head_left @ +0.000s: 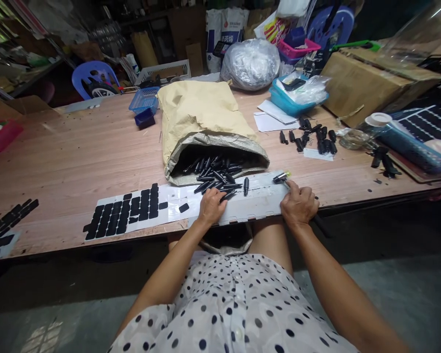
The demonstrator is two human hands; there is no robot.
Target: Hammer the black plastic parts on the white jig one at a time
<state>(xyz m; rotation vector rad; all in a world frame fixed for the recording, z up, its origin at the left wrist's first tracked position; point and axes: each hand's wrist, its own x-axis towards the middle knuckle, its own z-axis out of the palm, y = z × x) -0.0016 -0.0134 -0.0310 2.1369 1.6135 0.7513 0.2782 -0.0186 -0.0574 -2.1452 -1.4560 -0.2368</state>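
My left hand (212,208) is closed at the front of a loose pile, its fingertips pinching a black tapered plastic piece (228,195). Several similar pieces spill from the open mouth of a paper sack (208,108), and one black piece (246,186) stands apart between my hands. In my closed right hand (299,203) is a small hammer (280,178); its metal head points left over a white board (257,207), and a dark handle shows below the hand. The board lies along the table's front edge. My fingers hide part of the pinched piece.
Rows of black rounded stickers (123,213) lie left of my left hand. Blue baskets (144,100) stand behind. On the right are loose black parts (321,139), a teal basket (297,98), a cardboard box (371,83) and a clear bottle (404,135).
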